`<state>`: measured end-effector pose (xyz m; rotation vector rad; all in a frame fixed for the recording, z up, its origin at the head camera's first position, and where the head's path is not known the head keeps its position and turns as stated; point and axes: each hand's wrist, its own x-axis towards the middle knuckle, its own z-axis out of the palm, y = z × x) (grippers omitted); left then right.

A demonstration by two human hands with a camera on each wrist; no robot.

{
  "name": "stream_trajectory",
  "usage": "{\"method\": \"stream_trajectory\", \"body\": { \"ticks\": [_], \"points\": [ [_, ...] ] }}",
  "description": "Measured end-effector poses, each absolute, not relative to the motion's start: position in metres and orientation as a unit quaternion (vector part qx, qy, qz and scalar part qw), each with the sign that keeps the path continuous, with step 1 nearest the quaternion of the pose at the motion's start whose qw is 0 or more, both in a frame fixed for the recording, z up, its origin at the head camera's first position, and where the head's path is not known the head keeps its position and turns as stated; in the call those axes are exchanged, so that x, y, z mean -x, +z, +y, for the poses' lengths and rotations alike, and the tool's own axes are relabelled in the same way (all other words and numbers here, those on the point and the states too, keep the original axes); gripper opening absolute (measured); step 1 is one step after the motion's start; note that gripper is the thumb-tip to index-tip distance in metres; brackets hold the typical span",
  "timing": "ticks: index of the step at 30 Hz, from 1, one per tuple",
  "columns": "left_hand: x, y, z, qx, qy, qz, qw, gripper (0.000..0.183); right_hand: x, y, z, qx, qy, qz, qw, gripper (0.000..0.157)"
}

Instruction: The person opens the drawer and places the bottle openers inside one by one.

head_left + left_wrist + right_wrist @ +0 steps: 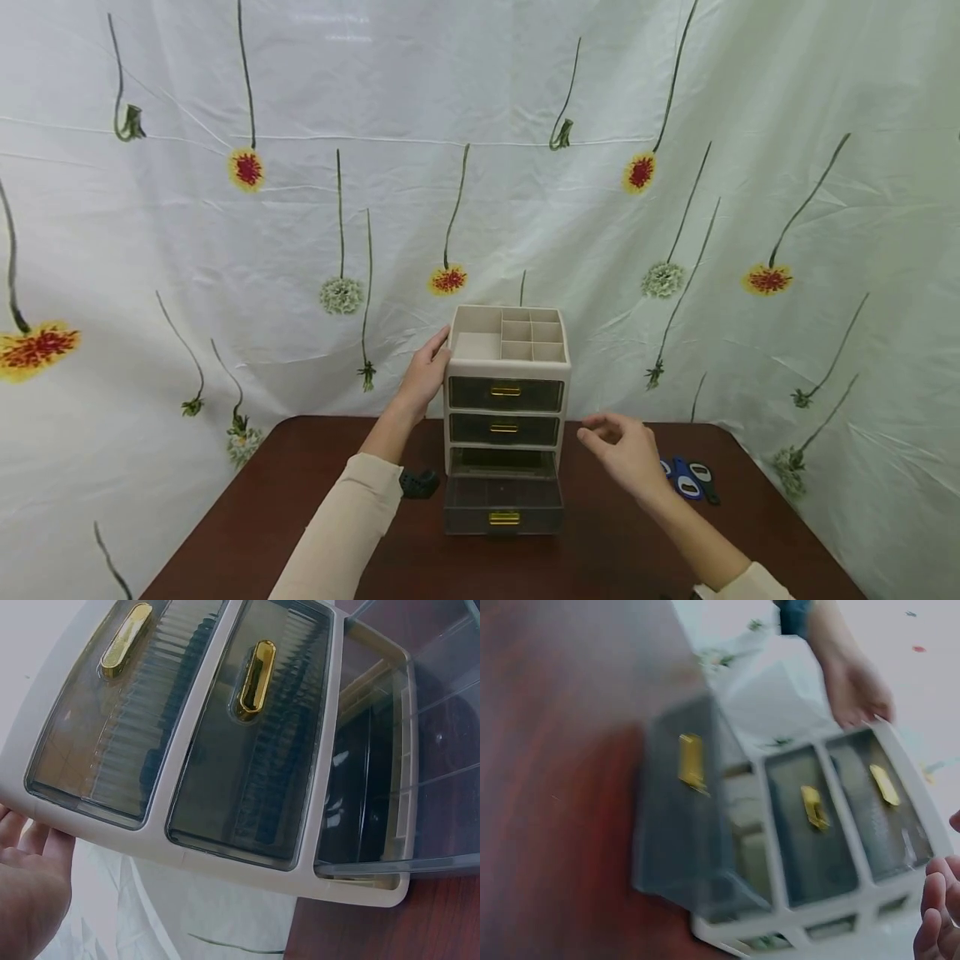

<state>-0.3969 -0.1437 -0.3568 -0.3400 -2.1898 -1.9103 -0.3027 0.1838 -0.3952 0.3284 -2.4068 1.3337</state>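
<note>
— Fingers of my left hand (424, 377) lie against the side of the drawer cabinet (510, 370), which stands on the desk (262, 517); they touch it and grasp nothing.
— Why so?
— I think, to keep it steady while the bottom drawer (467, 521) is out. My right hand (628, 452) is near, its fingers relaxed, slightly bent, empty.
— And how many of each?
— One cabinet, three drawers: two closed, one pulled out. Three gold handles (506, 391), one on each drawer.
</note>
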Motion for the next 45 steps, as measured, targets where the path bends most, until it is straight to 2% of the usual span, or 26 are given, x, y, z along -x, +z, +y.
{"method": "stream_trajectory", "body": {
  "ticks": [10, 19, 25, 32, 36, 45],
  "points": [
    [0.397, -0.355, -0.144, 0.112, -0.653, -0.742, 0.105, 0.054, 0.331, -0.372, 0.237, -0.103, 0.418, -0.882, 0.19, 0.04],
    [0.399, -0.355, -0.144, 0.116, -0.655, -0.74, 0.104, 0.055, 0.361, -0.382, 0.286, -0.078, 0.422, -0.882, 0.196, 0.047],
    [0.399, -0.356, -0.143, 0.116, -0.655, -0.74, 0.101, 0.054, 0.375, -0.396, 0.311, -0.074, 0.392, -0.898, 0.184, 0.05],
    [0.398, -0.357, -0.145, 0.119, -0.653, -0.74, 0.105, 0.053, 0.391, -0.425, 0.339, -0.109, 0.366, -0.916, 0.122, 0.058],
    [0.398, -0.357, -0.147, 0.121, -0.657, -0.736, 0.105, 0.053, 0.391, -0.441, 0.351, -0.097, 0.37, -0.919, 0.094, 0.064],
    [0.399, -0.356, -0.144, 0.12, -0.654, -0.739, 0.105, 0.053, 0.394, -0.474, 0.381, -0.069, 0.364, -0.925, 0.083, 0.058]
  ]
}}
